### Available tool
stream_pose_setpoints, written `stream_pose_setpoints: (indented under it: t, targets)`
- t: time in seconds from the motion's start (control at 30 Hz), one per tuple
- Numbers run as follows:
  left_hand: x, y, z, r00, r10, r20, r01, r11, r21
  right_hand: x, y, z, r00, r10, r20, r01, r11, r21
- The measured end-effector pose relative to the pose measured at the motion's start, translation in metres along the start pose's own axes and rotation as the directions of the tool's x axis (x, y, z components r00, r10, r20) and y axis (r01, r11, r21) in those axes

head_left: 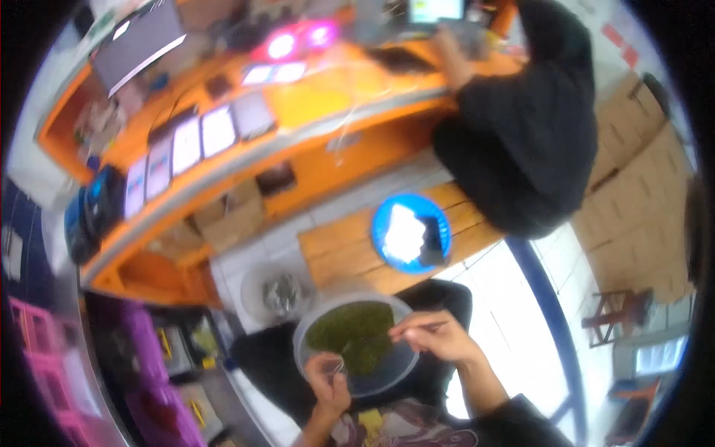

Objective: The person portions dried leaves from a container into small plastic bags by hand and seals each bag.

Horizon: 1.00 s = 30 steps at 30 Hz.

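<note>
Tub (400,368), mouth upward, green contents (346,326); right hand (438,339) over rim

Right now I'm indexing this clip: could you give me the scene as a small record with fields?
left hand: at the bowl's near-left rim; grip too blurred to tell
right hand: at the bowl's right side; grip also blurred
bowl: translucent, at the lap, green contents inside
bench: wooden, blue plate on it
beyond: person in black at orange counter
</note>
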<state>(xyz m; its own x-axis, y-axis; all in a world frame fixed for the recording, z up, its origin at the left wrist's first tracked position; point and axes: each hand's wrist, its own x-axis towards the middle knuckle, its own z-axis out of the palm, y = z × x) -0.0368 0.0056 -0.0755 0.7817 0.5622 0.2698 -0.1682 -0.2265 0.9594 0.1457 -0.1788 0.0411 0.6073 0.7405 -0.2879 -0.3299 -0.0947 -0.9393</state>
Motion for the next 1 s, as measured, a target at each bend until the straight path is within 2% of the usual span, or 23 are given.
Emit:
stream_pose_setpoints:
  t: [0.03, 0.07, 0.13, 0.17, 0.23, 0.27, 0.33, 0.37, 0.43, 0.47, 0.5, 0.57, 0.63, 0.67, 0.7, 0.73, 0.77, 0.8, 0.87, 0.9, 0.97, 1.0]
  targets:
    - [-0.003, -0.002, 0.0, 0.992, -0.127, 0.0, 0.127, 0.992, -0.002, 0.005, 0.005, 0.002, 0.999, -0.041, 0.032, 0.046, 0.988, -0.146]
    - [-0.002, -0.002, 0.002, 0.996, -0.086, 0.028, 0.086, 0.996, -0.008, 0.012, 0.015, 0.002, 0.995, -0.008, 0.101, 0.038, 0.953, -0.301]
    - [0.006, 0.001, 0.005, 0.997, -0.074, -0.023, 0.074, 0.997, -0.004, 0.017, 0.031, 0.012, 0.985, -0.081, 0.155, 0.164, 0.739, -0.654]
    - [0.009, 0.006, 0.004, 0.999, -0.046, -0.004, 0.046, 0.999, 0.0, 0.017, 0.033, 0.017, 0.983, -0.113, 0.142, 0.179, 0.738, -0.651]
    - [0.019, 0.012, 0.005, 0.977, -0.169, 0.129, 0.114, 0.93, 0.35, 0.018, 0.029, 0.026, 0.98, -0.198, 0.011, 0.154, 0.723, -0.674]
    - [0.021, 0.008, 0.004, 0.979, -0.15, 0.14, 0.092, 0.93, 0.355, 0.018, 0.033, 0.033, 0.976, -0.22, 0.004, 0.165, 0.723, -0.671]
    - [0.019, -0.002, 0.003, 0.967, 0.045, 0.25, -0.175, 0.829, 0.53, 0.016, 0.042, 0.046, 0.927, -0.359, 0.114, 0.297, 0.513, -0.805]
    - [0.017, -0.008, 0.004, 0.962, 0.061, 0.266, -0.197, 0.829, 0.523, 0.013, 0.041, 0.051, 0.922, -0.375, 0.098, 0.293, 0.51, -0.809]
    - [0.016, -0.019, 0.006, 0.952, -0.014, 0.305, -0.155, 0.838, 0.522, 0.01, 0.038, 0.06, 0.948, -0.257, 0.189, 0.291, 0.458, -0.84]
    - [0.018, -0.023, 0.007, 0.946, -0.054, 0.32, -0.13, 0.84, 0.527, 0.011, 0.042, 0.059, 0.945, -0.272, 0.182, 0.293, 0.457, -0.84]
    - [0.028, -0.013, 0.013, 0.944, -0.044, 0.326, -0.143, 0.837, 0.528, 0.011, 0.047, 0.057, 0.938, -0.293, 0.187, 0.302, 0.42, -0.856]
    - [0.043, 0.016, 0.026, 0.936, 0.168, 0.309, -0.319, 0.773, 0.549, 0.013, 0.059, 0.052, 0.931, -0.31, 0.194, 0.31, 0.387, -0.868]
    - [0.04, 0.015, 0.023, 0.938, 0.133, 0.32, -0.313, 0.723, 0.616, 0.016, 0.07, 0.046, 0.923, -0.355, 0.148, 0.248, 0.254, -0.935]
    - [0.038, 0.013, 0.021, 0.94, 0.102, 0.327, -0.309, 0.667, 0.678, 0.014, 0.073, 0.044, 0.923, -0.357, 0.147, 0.248, 0.258, -0.934]
    - [0.034, 0.011, 0.017, 0.938, 0.104, 0.33, -0.313, 0.664, 0.68, 0.014, 0.075, 0.041, 0.935, -0.335, 0.117, 0.21, 0.258, -0.943]
    - [0.029, 0.01, 0.011, 0.956, -0.069, 0.285, -0.125, 0.783, 0.609, 0.013, 0.076, 0.039, 0.946, -0.314, 0.086, 0.172, 0.258, -0.951]
    - [0.028, 0.009, 0.007, 0.933, -0.244, 0.264, 0.075, 0.85, 0.522, 0.012, 0.077, 0.037, 0.944, -0.322, 0.078, 0.169, 0.265, -0.949]
    - [0.03, 0.009, 0.009, 0.929, -0.242, 0.279, 0.062, 0.846, 0.529, 0.009, 0.078, 0.034, 0.948, -0.304, 0.098, 0.189, 0.288, -0.939]
    - [0.032, 0.008, 0.018, 0.96, -0.004, 0.279, -0.065, 0.969, 0.237, 0.009, 0.077, 0.032, 0.951, -0.292, 0.1, 0.197, 0.325, -0.925]
    - [0.032, 0.004, 0.015, 0.957, -0.007, 0.292, -0.067, 0.968, 0.241, 0.009, 0.076, 0.03, 0.959, -0.261, 0.107, 0.197, 0.35, -0.916]
    - [0.027, -0.009, 0.012, 0.937, -0.272, 0.221, 0.251, 0.961, 0.118, 0.009, 0.078, 0.025, 0.966, -0.227, 0.121, 0.2, 0.369, -0.907]
    - [0.028, -0.012, 0.008, 0.937, -0.272, 0.219, 0.252, 0.961, 0.118, 0.011, 0.081, 0.025, 0.966, -0.237, 0.107, 0.2, 0.418, -0.886]
